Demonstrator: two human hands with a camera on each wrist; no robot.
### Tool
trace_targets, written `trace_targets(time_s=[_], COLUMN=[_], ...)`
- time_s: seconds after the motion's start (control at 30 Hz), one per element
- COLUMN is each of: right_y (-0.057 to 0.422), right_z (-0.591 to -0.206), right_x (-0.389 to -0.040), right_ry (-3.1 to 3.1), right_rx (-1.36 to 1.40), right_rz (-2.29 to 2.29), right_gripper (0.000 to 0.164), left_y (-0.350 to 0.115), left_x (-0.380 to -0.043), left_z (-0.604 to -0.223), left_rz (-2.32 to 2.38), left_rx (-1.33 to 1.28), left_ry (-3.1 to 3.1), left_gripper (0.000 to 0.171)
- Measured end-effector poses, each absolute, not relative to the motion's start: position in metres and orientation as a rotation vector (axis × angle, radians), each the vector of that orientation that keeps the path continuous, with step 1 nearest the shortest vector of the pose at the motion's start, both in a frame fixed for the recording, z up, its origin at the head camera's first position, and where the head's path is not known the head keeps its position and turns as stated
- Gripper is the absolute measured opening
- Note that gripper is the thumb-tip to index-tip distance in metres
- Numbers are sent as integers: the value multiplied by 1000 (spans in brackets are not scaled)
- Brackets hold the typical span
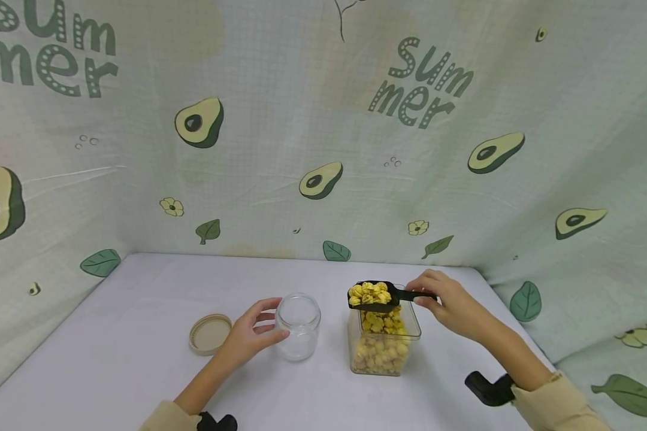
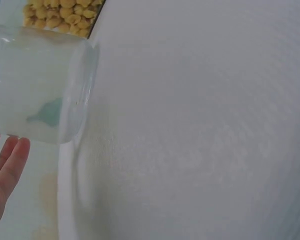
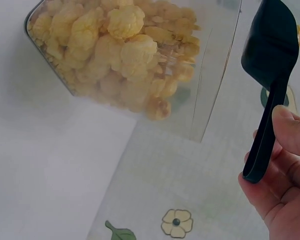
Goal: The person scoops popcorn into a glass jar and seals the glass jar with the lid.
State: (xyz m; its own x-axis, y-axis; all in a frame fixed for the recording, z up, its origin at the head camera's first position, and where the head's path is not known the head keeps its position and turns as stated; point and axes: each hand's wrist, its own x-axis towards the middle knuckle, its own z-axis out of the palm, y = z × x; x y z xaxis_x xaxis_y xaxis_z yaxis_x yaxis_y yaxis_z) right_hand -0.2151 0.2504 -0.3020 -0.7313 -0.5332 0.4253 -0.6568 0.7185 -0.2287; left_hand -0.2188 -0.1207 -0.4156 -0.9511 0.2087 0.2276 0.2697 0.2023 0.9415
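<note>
A clear glass jar [image 1: 298, 342] stands upright and empty on the table. My left hand [image 1: 253, 330] holds it from the left, thumb at the front and fingers round the side; in the left wrist view, fingertips [image 2: 21, 146] show at the jar's wall. My right hand [image 1: 449, 302] grips the handle of a black scoop [image 1: 374, 307] heaped with yellow popcorn [image 1: 368, 293]. The scoop is level, above the clear plastic container [image 1: 413, 328], which holds more popcorn. In the right wrist view thumb and fingers pinch the handle, and the scoop's underside shows.
A round beige lid [image 1: 193, 336] lies left of my left hand. The white table [image 1: 313, 401] ends at the back against a hanging cloth [image 1: 259, 120] printed with avocados and leaves. Similar cloth hangs on both sides.
</note>
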Motion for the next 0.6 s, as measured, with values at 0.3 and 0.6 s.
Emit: trace_targets(time_s=[0.3,0.6], right_y=[244,231], right_z=[-300,-298], right_x=[-216,-220], right_ry=[-2619,-2630], right_rx=[939,968], right_rz=[538,554], right_gripper=[22,21], left_y=[-121,-121], left_x=[-221,-221], left_z=[-415,-415], left_rz=[-1934,-1913], left_rx=[-440,-414], left_ry=[-2428,-2460], left_gripper=[58,59])
